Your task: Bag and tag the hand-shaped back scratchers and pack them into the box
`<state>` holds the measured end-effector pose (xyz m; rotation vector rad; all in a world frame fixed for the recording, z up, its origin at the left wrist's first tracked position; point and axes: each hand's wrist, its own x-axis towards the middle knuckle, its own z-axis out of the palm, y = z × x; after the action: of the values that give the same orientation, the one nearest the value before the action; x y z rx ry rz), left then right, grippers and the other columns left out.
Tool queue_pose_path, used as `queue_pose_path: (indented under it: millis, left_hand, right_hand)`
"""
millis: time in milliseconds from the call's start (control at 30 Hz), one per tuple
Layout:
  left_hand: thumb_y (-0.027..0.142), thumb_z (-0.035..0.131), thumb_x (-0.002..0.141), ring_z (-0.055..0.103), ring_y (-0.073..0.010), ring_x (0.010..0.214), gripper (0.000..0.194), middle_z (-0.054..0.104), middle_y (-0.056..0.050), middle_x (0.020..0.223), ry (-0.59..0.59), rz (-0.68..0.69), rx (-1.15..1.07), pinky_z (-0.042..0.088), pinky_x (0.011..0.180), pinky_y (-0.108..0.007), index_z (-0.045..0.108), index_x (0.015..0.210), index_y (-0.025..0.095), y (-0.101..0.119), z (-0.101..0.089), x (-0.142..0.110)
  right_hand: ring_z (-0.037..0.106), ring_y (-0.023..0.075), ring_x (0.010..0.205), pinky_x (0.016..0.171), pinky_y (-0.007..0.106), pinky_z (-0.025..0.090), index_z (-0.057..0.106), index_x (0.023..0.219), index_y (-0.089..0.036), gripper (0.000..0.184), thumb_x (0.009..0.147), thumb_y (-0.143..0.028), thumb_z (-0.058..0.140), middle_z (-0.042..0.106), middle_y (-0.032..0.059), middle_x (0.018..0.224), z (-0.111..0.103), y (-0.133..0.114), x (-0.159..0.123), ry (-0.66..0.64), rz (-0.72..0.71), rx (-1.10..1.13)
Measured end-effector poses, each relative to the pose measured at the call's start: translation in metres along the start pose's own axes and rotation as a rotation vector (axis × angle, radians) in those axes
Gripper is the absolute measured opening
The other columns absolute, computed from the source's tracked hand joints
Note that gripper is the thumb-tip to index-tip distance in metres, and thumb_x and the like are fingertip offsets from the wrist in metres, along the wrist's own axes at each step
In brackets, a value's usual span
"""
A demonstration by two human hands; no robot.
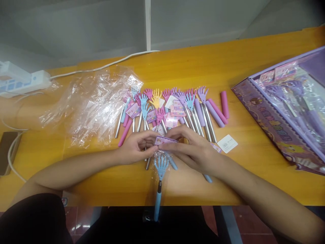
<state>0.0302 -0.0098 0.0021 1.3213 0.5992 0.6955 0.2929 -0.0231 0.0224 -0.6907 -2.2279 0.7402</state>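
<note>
A blue hand-shaped back scratcher (161, 166) hangs in a clear plastic bag below my hands, its blue handle reaching past the table's front edge. At the top of the bag is a small purple printed card (166, 140). My left hand (137, 148) pinches the card's left end between thumb and fingers. My right hand (196, 150) is closed on its right side, with some fingertips hidden. Just beyond my hands lies a row of loose back scratchers (190, 101) with metal rods, in several colours, with printed cards among them.
Crinkled clear bags (99, 108) lie in a pile left of the scratchers. At the right stands a purple display box (269, 118) holding bagged scratchers. Loose coloured tubes (224, 105) and a white card (227, 143) lie nearby. A power strip (30, 83) sits at the far left.
</note>
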Motion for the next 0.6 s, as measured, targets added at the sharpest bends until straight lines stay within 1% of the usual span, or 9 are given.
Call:
queue_pose_path:
  millis: [100, 167, 267, 333, 433, 533, 600]
  left_hand:
    - [0.020, 0.072, 0.100, 0.080, -0.0150, 0.097, 0.025, 0.080, -0.009, 0.106, 0.011, 0.007, 0.004, 0.067, 0.089, -0.024, 0.068, 0.124, 0.016, 0.0000, -0.0008, 0.0016]
    - [0.023, 0.072, 0.100, 0.081, -0.0160, 0.097, 0.024, 0.080, -0.010, 0.106, 0.028, 0.017, 0.004, 0.067, 0.090, -0.026, 0.068, 0.123, 0.015, 0.0004, -0.0014, 0.0031]
    - [0.024, 0.071, 0.101, 0.080, -0.0168, 0.101, 0.024, 0.081, -0.012, 0.112, 0.051, 0.017, 0.011, 0.066, 0.093, -0.026, 0.069, 0.123, 0.015, 0.0010, -0.0025, 0.0048]
    - [0.023, 0.072, 0.101, 0.080, -0.0170, 0.101, 0.025, 0.081, -0.012, 0.115, 0.053, 0.018, 0.012, 0.066, 0.093, -0.026, 0.068, 0.124, 0.015, 0.0008, -0.0031, 0.0053]
    - [0.021, 0.072, 0.101, 0.080, -0.0162, 0.100, 0.025, 0.081, -0.012, 0.115, 0.047, 0.030, -0.009, 0.065, 0.092, -0.025, 0.068, 0.125, 0.016, 0.0000, -0.0032, 0.0055]
    - [0.019, 0.071, 0.101, 0.079, -0.0132, 0.097, 0.024, 0.081, -0.010, 0.116, 0.039, 0.051, -0.039, 0.065, 0.091, -0.023, 0.068, 0.125, 0.017, -0.0001, -0.0029, 0.0062]
    - [0.021, 0.071, 0.101, 0.079, -0.0125, 0.093, 0.023, 0.081, -0.010, 0.114, 0.044, 0.055, -0.045, 0.065, 0.090, -0.023, 0.068, 0.123, 0.016, 0.0001, -0.0027, 0.0069]
  right_hand:
    - [0.064, 0.0223, 0.114, 0.090, 0.038, 0.062, 0.070, 0.138, -0.027, 0.037, 0.104, -0.014, 0.063, 0.059, 0.0108, 0.123, -0.0028, -0.0029, 0.0012, -0.029, 0.014, -0.004]
    - [0.065, 0.0219, 0.111, 0.087, 0.037, 0.062, 0.069, 0.138, -0.027, 0.035, 0.105, -0.017, 0.063, 0.060, 0.0115, 0.123, -0.0043, -0.0048, 0.0019, -0.039, 0.011, -0.033]
    - [0.065, 0.0201, 0.104, 0.083, 0.035, 0.062, 0.070, 0.137, -0.024, 0.032, 0.106, -0.018, 0.063, 0.061, 0.0125, 0.122, -0.0049, -0.0063, 0.0023, -0.031, 0.007, -0.087]
    - [0.065, 0.0199, 0.103, 0.083, 0.035, 0.062, 0.070, 0.136, -0.023, 0.032, 0.105, -0.018, 0.063, 0.061, 0.0127, 0.122, -0.0046, -0.0059, 0.0022, -0.028, 0.001, -0.101]
    - [0.064, 0.0204, 0.104, 0.083, 0.035, 0.062, 0.071, 0.135, -0.022, 0.031, 0.105, -0.017, 0.064, 0.061, 0.0130, 0.122, -0.0045, -0.0043, 0.0022, -0.021, -0.012, -0.109]
    - [0.065, 0.0196, 0.101, 0.081, 0.035, 0.062, 0.071, 0.135, -0.021, 0.032, 0.103, -0.016, 0.066, 0.060, 0.0134, 0.124, -0.0056, -0.0031, 0.0028, -0.009, -0.029, -0.102]
    - [0.066, 0.0187, 0.098, 0.081, 0.035, 0.062, 0.070, 0.136, -0.022, 0.034, 0.102, -0.016, 0.066, 0.059, 0.0133, 0.127, -0.0070, -0.0025, 0.0035, 0.000, -0.033, -0.079]
